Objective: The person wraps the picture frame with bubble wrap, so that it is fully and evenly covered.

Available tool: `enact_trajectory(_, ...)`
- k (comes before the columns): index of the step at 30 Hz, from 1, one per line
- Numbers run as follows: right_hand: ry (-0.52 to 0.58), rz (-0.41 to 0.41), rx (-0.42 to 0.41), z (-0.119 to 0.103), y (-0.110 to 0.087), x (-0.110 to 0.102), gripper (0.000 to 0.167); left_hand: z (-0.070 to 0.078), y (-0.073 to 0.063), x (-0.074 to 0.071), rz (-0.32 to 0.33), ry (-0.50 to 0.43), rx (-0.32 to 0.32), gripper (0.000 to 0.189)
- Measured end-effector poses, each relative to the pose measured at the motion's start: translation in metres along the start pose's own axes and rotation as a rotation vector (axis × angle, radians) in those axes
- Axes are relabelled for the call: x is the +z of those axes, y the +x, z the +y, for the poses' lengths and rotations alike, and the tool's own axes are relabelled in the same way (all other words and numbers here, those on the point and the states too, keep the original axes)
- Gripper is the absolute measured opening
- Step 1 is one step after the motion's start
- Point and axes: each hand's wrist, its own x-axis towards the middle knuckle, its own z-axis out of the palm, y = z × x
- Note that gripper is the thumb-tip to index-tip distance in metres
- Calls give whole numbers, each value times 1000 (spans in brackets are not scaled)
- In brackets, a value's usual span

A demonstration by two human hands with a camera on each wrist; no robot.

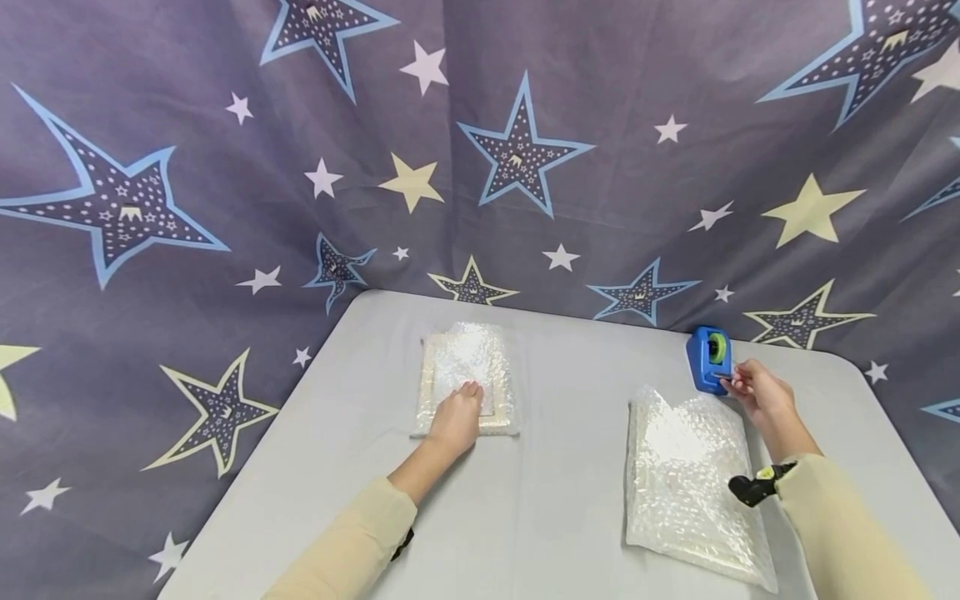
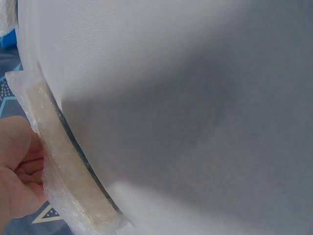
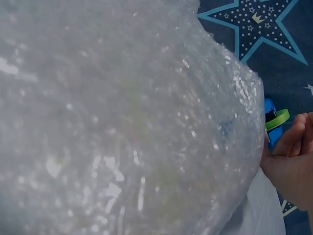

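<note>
A flat item wrapped in bubble wrap, the left package (image 1: pixel 501 408), lies on the white table. My left hand (image 1: pixel 455 414) rests on top of it near its front edge; in the left wrist view the fingers (image 2: pixel 30 169) bend loosely against the wrap. At the right back of the table stands a blue tape dispenser (image 1: pixel 703 360) with a yellow-green roll (image 1: pixel 717 347). My right hand (image 1: pixel 763 396) is at its front end, thumb and fingertips pinching the end of the tape. In the right wrist view the dispenser is mostly hidden behind bubble wrap.
A larger bubble-wrapped package (image 1: pixel 690 492) lies on the white table (image 1: pixel 570 467) at the right, just in front of the dispenser and beside my right forearm. A star-patterned curtain (image 1: pixel 600 50) hangs along the table's back and left edges.
</note>
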Motion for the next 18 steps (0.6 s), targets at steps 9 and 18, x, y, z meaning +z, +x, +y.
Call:
enact_trajectory(9,8,25,107,-10,-1,9,39,1,-1,-1,-12,23,-14,32)
enact_trajectory(18,81,-18,103,-8,-1,7,42,-1,-2,1,8,27,1,35)
